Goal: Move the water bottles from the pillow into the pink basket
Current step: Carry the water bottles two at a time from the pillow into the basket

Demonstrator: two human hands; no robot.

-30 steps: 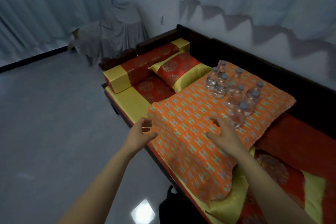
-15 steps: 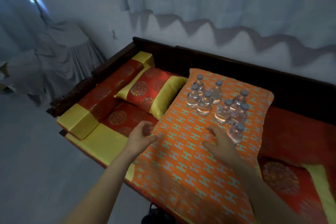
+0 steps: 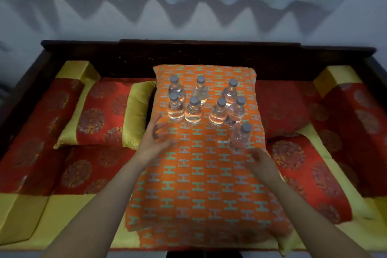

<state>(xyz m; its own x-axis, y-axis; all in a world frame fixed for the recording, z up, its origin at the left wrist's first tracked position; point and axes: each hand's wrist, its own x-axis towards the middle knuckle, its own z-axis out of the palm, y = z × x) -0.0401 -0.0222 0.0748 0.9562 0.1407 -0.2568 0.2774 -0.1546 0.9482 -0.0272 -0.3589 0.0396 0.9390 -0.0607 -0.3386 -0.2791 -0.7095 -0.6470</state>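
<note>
I see nearest bottle (image 3: pixel 239 138) upright, just ahead of right hand (image 3: pixel 258 160); fingers spread, both hands empty, left hand (image 3: pixel 154 140) farther.

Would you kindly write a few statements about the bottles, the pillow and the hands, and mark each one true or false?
1. Eight water bottles stand upright on the orange pillow. True.
2. The left hand is lifting a bottle. False: it is open and holds nothing.
3. The right hand is just below the nearest bottle. True.
4. The bottles have red caps. False: the caps are grey.
5. A pink basket sits beside the pillow. False: no basket is in view.
</note>
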